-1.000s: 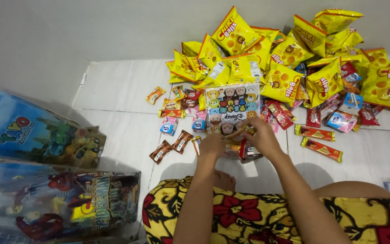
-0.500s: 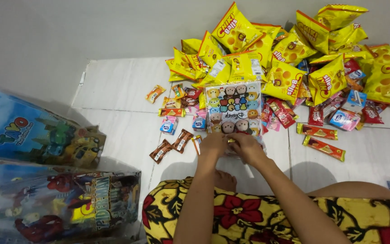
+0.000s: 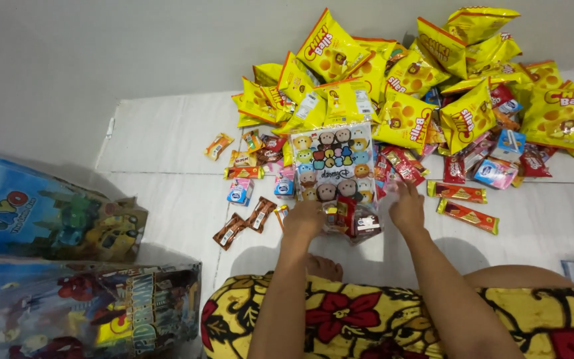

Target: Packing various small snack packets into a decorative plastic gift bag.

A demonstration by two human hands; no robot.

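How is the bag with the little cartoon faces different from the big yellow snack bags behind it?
The cartoon-face bag is clear, printed with many small round characters; the yellow snack bags are solid yellow with red trim. The cartoon-face bag lies flat, alone, with small sweets showing at its bottom, and the left hand touches it, the right hand just beside it; the yellow snack bags are puffy, heaped together and untouched. Both lie on the white floor.
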